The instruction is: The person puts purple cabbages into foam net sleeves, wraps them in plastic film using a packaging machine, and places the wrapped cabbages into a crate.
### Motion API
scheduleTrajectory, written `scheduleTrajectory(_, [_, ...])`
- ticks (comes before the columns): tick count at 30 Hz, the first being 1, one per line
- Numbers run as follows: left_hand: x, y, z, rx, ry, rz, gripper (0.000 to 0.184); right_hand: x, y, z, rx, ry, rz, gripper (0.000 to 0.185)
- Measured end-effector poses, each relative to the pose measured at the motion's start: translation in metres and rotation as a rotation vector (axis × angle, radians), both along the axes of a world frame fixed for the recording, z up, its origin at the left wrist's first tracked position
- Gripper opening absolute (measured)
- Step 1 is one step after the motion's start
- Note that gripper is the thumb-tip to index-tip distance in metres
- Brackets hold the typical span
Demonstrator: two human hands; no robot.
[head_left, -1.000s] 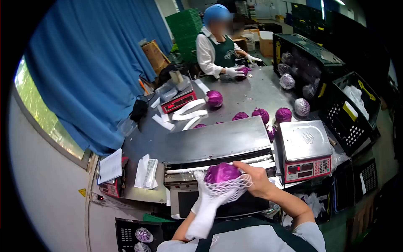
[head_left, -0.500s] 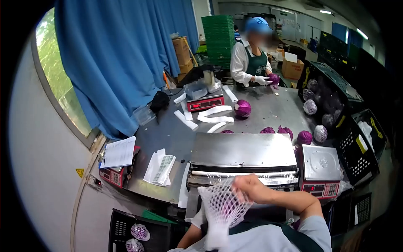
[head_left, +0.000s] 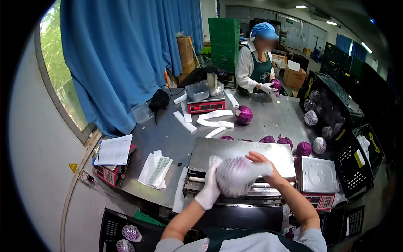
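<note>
A purple cabbage (head_left: 236,176) in a white foam net is held up over the wrapping machine (head_left: 235,147), blurred by motion. My left hand (head_left: 210,185), in a white glove, grips it from the left side. Bare-skinned, my right hand (head_left: 268,169) is at its right, fingers around the bunched white end of the net. The net now covers most of the cabbage.
Scales (head_left: 320,176) stand right of the machine. Behind lie loose cabbages (head_left: 244,114), white foam strips (head_left: 215,119) and another scale (head_left: 205,106). Across the table a co-worker (head_left: 258,63) holds a cabbage. Black crates (head_left: 352,161) stand right; netted cabbages (head_left: 131,232) lie lower left.
The net, earlier below and around the cabbage, now encloses it. Both hands have risen with it over the machine. The camera view has shifted, and the co-worker's cabbage is still in hand.
</note>
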State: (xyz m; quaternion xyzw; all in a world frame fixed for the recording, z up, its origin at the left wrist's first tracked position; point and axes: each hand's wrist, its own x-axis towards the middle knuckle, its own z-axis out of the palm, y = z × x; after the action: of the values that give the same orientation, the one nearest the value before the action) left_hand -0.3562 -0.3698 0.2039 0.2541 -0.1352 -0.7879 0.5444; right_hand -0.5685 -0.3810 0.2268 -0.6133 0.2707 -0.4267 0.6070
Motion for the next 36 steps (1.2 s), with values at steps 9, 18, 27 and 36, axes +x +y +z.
scheduleTrajectory(9, [-0.058, -0.106, -0.031, 0.017, -0.311, 0.133, 0.023, -0.041, -0.065, -0.029, 0.382, 0.277, -0.182, 0.063])
scheduleTrajectory(18, [-0.019, -0.095, -0.019, -0.822, -1.689, 0.399, 0.038, -0.066, -0.051, -0.04, 0.231, 0.67, -0.274, 0.053])
scheduleTrajectory(27, [0.032, -0.021, -0.022, -2.161, -1.936, -0.262, 0.032, -0.075, 0.017, -0.034, -1.415, 1.224, 0.34, 0.027])
scheduleTrajectory(36, [0.057, 0.017, -0.019, -0.831, -1.258, -0.645, 0.012, -0.099, 0.086, -0.023, -0.662, 1.014, 0.034, 0.017])
